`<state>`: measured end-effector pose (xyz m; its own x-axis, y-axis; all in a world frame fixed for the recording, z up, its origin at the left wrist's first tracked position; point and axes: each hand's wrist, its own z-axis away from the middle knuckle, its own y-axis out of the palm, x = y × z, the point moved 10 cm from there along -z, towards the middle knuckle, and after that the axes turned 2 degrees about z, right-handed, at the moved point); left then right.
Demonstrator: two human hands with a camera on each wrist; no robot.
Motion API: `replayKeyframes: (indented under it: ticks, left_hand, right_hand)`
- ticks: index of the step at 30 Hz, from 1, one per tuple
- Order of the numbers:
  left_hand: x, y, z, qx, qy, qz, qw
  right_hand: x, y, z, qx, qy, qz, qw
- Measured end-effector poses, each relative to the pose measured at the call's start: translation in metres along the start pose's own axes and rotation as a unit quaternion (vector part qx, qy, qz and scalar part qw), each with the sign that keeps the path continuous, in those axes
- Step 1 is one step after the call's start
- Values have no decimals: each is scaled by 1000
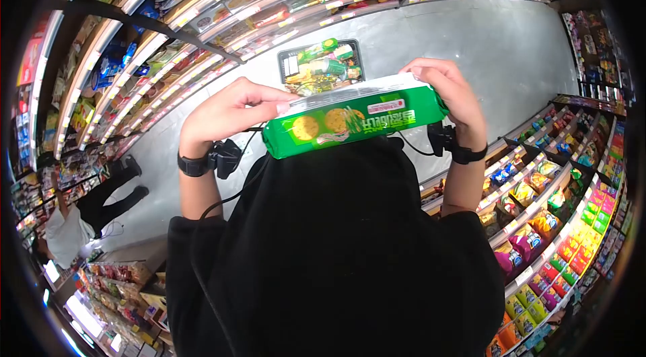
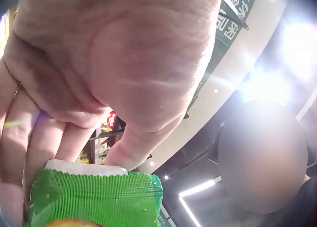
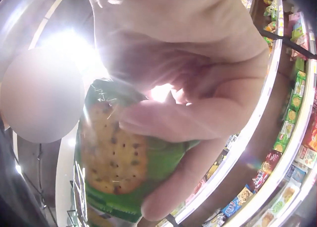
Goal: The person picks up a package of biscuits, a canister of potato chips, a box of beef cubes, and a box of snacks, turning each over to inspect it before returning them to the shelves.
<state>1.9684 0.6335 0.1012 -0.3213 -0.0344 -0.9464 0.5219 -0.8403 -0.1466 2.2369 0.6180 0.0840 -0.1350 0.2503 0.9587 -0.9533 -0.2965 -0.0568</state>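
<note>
A long green package with crackers printed on it is held up in front of the chest between both hands. The left hand pinches its left end, the thumb on the white upper face. At the other end the right hand grips the corner. In the left wrist view the left hand has its fingers behind the green crimped end of the pack. The right wrist view shows thumb and fingers of the right hand around the package, over a printed cracker.
A black basket filled with packaged goods stands on the grey floor ahead. Shelves of snacks curve along the far side, and more shelves are at the right. A person in a white top is at the left.
</note>
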Motion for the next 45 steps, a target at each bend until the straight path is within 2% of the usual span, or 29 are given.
replayKeyframes:
  ticks: [3,10,17,19,26,29,31,34,35,36,39,40,43,44,45]
  left_hand:
    - [3,2,1,13,-61,5,998]
    - [2,-4,-3,0,-46,-83,995]
    - [-6,-2,-8,-33,-1,-43,999]
    - [0,-5,-8,-33,-18,-59,998]
    - [-12,-14,1,-134,-5,-118,984]
    - [-23,-14,3,-174,52,-115,977]
    - [-26,-10,4,-153,28,-123,980]
    - [-28,4,-6,-116,22,-110,987]
    - [-29,9,-12,-103,24,-103,989]
    - [-21,29,-30,-20,-31,-198,979]
    - [-32,37,-47,-95,47,-104,989]
    - [-32,38,-47,-91,47,-109,989]
    - [-32,38,-47,-89,62,-93,990]
    - [-28,35,-45,-95,75,-68,990]
    - [-26,32,-42,-102,87,-42,990]
  right_hand:
    - [-7,-2,-3,-1,19,-18,1000]
    - [-11,-2,-7,9,11,-24,1000]
    - [-11,-5,-7,10,17,-26,999]
    - [-9,-5,-7,8,12,-25,1000]
    - [14,-5,-1,-7,-61,32,998]
    - [19,-5,0,-11,-89,41,995]
    - [22,-7,0,-12,-102,42,994]
    - [24,-4,-8,11,-91,55,994]
    - [22,5,-13,29,-60,82,994]
    - [23,13,-16,42,-28,111,993]
    - [35,37,-23,77,19,123,989]
    - [36,43,-22,85,29,116,989]
    - [43,28,-20,18,-66,22,997]
    - [47,21,-13,3,-91,28,995]
    - [60,18,-3,-7,-151,70,986]
